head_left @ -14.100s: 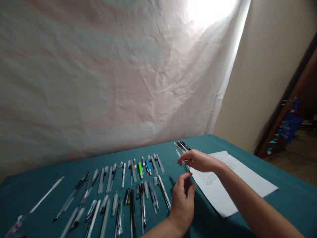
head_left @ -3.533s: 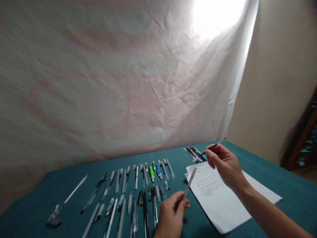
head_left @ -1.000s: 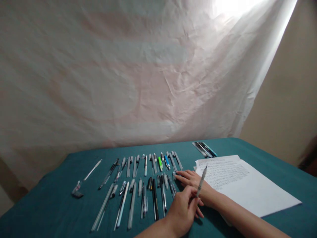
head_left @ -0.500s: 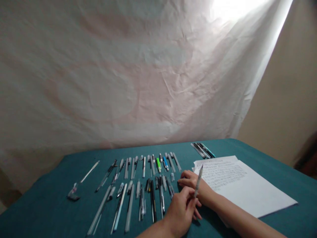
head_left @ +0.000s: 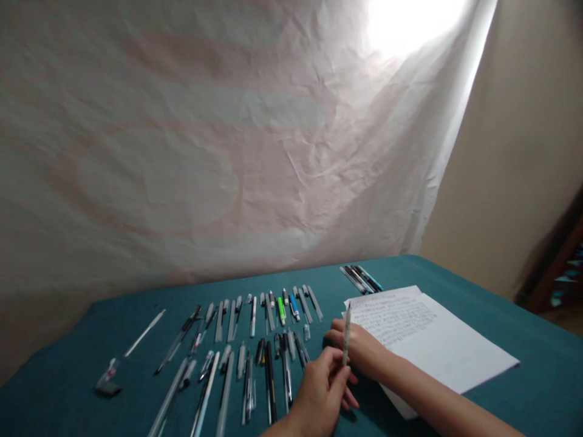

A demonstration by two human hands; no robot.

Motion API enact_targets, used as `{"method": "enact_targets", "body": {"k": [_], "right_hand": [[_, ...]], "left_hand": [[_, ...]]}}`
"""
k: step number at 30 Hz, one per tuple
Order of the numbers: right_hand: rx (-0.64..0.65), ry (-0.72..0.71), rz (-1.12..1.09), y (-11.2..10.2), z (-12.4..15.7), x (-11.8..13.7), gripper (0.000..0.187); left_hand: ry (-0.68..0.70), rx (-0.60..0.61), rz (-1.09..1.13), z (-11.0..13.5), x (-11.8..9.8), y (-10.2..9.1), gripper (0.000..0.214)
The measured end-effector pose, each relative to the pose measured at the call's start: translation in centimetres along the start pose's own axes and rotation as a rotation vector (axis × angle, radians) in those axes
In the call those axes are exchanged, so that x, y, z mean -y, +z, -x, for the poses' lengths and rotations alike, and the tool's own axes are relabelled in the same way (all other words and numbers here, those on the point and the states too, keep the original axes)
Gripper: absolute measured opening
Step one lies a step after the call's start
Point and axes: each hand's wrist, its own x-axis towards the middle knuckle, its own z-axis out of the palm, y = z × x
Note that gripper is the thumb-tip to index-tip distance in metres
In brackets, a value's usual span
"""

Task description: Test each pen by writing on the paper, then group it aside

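Note:
In my left hand (head_left: 321, 388) a slim pale pen (head_left: 347, 337) stands nearly upright, its dark tip up, pinched between thumb and fingers. My right hand (head_left: 348, 343) is just beyond it, low by the cloth at the left edge of the written sheet. Its fingers curl toward the pens; whatever they hold, if anything, is hidden. Nearest to the right hand are a small clear cap (head_left: 306, 332) and a clear pen (head_left: 301, 349). The written paper (head_left: 460, 358) extends beyond and under the right forearm.
Two rows of pens, barrels and caps lie on the green cloth (head_left: 68, 358), among them a green pen (head_left: 281, 310) and a blue pen (head_left: 294, 307). At left are a white stick (head_left: 146, 332) and a dark-ended clear piece (head_left: 108, 387). A pen bundle (head_left: 362, 279) lies behind the paper.
The camera view has turned slightly right, so the table items appear farther left. My right fingers look more curled; the pen stays in my left hand, a little more upright.

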Motion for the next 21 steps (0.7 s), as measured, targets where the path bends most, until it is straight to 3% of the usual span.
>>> {"method": "enact_targets", "body": {"k": [3,8,12,17,21], "right_hand": [[-0.1,0.039,-0.128,-1.3,-0.2,0.0,0.015],[-0.375,0.142,-0.576,-6.3,-0.4,-0.9,0.017],[-0.448,0.272,-0.924,-9.2,-0.1,-1.6,0.024],[-0.454,0.277,-1.172,-9.8,0.1,-1.3,0.03],[-0.452,0.266,-1.232,-9.3,-0.1,-0.8,0.03]], "left_hand": [[-0.022,-0.002,0.021,-0.2,0.2,0.0,0.021],[-0.055,0.004,0.025,-0.3,0.4,0.0,0.021],[-0.079,0.011,-0.005,-0.2,0.3,0.0,0.019],[-0.102,0.008,-0.032,-0.3,0.2,0.1,0.016],[-0.104,0.005,-0.034,-0.3,0.2,0.0,0.017]]}}
